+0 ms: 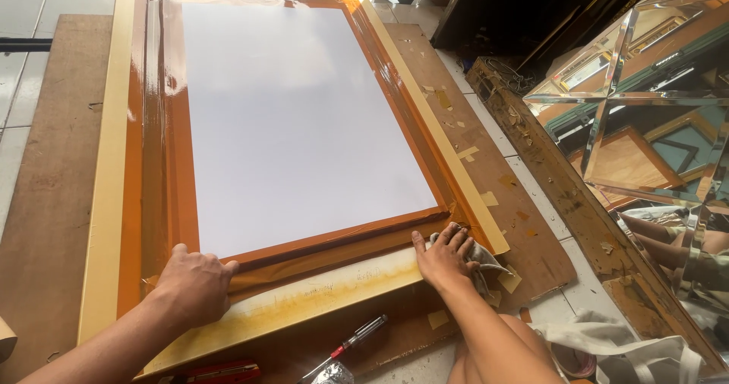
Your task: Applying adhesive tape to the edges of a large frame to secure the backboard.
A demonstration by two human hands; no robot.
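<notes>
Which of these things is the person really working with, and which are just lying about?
In use:
- left hand, pressed flat on the frame
- right hand, pressing a rag at the frame's corner
- white sheet inside the frame

Lying about:
- pen
- red tool
- mirror panels
- white straps

Bright daylight from my upper right; glare on the white panel (304,118) and wet varnish; sharp focus, soft shadows.
</notes>
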